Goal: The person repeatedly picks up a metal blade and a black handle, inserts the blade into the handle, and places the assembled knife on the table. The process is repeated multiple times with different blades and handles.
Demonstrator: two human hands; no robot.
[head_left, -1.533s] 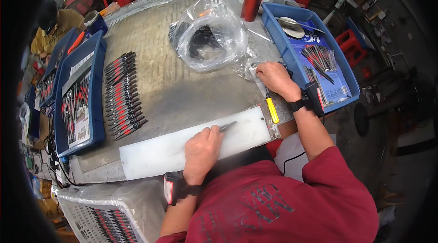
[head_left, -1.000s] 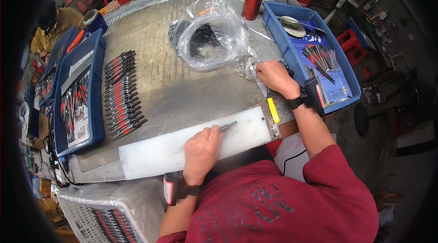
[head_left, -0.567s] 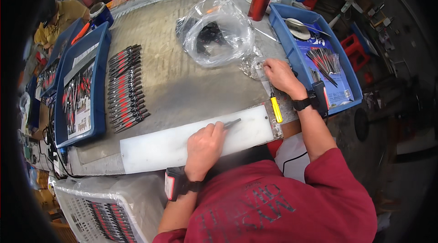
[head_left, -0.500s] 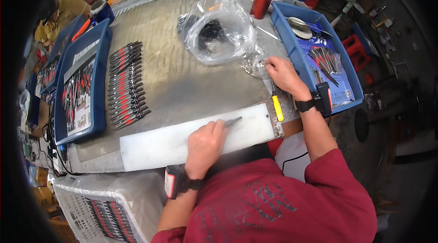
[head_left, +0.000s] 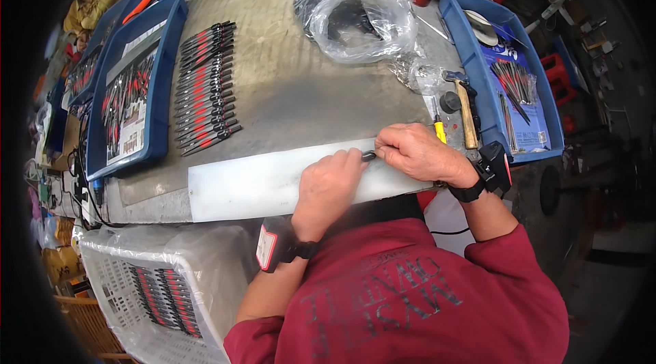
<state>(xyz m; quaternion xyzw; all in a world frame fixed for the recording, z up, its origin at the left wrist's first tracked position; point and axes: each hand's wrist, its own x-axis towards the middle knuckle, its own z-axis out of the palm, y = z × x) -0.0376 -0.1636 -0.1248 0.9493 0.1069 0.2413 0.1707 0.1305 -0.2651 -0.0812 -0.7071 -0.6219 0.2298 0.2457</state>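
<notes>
Dark slim part [head_left: 369, 156] sits over the white board [head_left: 239, 186]. Left hand [head_left: 331, 183] pinches it; right hand's [head_left: 420, 152] fingers draw together at its end, contents hidden. Probably light, stiff, smooth; best held mid-length.

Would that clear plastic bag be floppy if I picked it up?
Probably floppy: the clear plastic bag looks thin and crinkled. It may sag, as dark pieces lie inside. Its wide-open mouth might let some spill.
</notes>
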